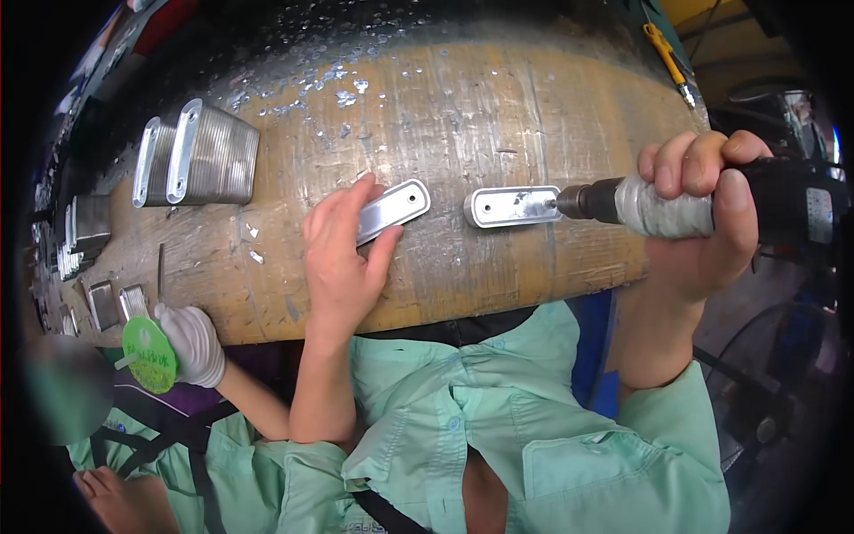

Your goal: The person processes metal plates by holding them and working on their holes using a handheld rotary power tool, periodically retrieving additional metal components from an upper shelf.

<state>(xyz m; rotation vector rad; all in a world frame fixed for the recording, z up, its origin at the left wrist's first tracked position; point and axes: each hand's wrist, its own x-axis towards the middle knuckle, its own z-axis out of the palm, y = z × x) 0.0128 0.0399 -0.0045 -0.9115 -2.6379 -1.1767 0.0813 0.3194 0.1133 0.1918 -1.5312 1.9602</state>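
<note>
My right hand wraps round the body of a black power drill with whitish tape wound about it. The tool lies nearly level, and its tip meets the right end of an oblong silver metal piece on the table. That piece has rounded ends and a small hole near its left end. With thumb and fingers, my left hand grips a second oblong metal piece, tilted up to the right. A hole shows near its right end; my fingers cover its left end.
Two stacks of metal pieces stand at the left on the worn table, with more stacks beyond. Metal flakes litter the far side. A yellow tool lies at the back right. A co-worker's gloved hand is at lower left.
</note>
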